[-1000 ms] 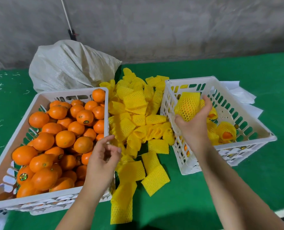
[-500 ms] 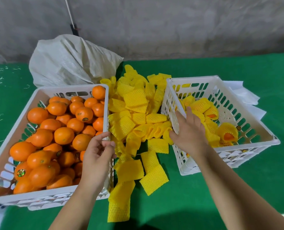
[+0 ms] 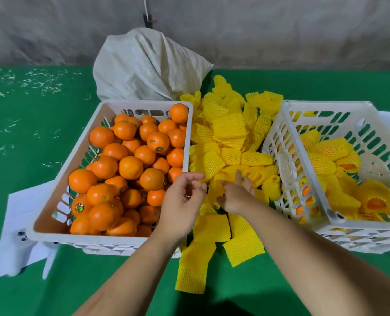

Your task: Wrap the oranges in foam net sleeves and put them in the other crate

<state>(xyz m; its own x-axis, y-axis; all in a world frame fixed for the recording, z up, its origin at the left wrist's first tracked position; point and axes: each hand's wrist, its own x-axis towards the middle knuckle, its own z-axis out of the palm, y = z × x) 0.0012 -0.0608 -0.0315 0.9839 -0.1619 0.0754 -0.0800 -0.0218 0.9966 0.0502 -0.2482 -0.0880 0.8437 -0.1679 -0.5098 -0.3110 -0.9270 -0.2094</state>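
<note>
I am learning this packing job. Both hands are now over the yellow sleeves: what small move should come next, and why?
Probably the right hand should pinch one foam net sleeve free of the pile, because its fingers already lie among the sleeves, while the left hand holds nothing and hovers beside the crate of bare oranges.

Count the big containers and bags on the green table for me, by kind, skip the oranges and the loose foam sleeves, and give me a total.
White plastic crates: 2, the crate of bare oranges on the left and the crate of wrapped oranges on the right.
White woven sack: 1, the sack behind the left crate.
Total: 3
</note>
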